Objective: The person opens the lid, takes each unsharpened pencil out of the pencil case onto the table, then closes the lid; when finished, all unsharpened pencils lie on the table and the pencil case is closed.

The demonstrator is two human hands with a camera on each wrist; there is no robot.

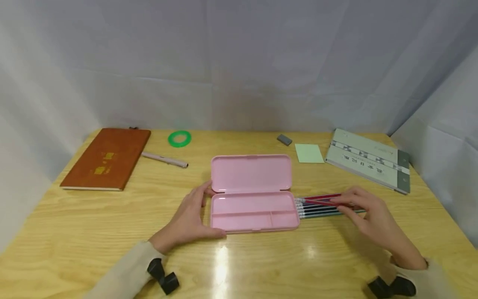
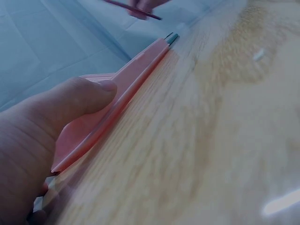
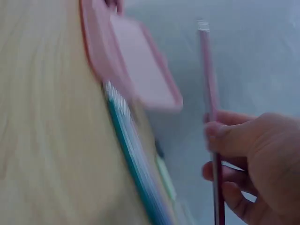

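Note:
An open pink pencil case [image 1: 242, 203] lies on the table with its lid [image 1: 251, 173] folded back; its divided compartments hold nothing. My left hand [image 1: 188, 218] grips the case's left end, thumb along the front edge and fingers round towards the back. To the right, my right hand [image 1: 377, 220] pinches a dark red pencil [image 3: 209, 84] between thumb and fingers, its silver-tipped end pointing at the case. Below that pencil, several dark and green pencils [image 1: 317, 214] lie side by side against the case's right end.
At the left are a brown notebook [image 1: 108, 158], a pen [image 1: 166, 159] and a green tape ring [image 1: 179, 139]. Behind the case to the right sit a grey eraser [image 1: 284, 139], green sticky notes [image 1: 309, 153] and a grey-green notebook [image 1: 367, 160]. A pale curtain [image 1: 246, 62] encloses the table.

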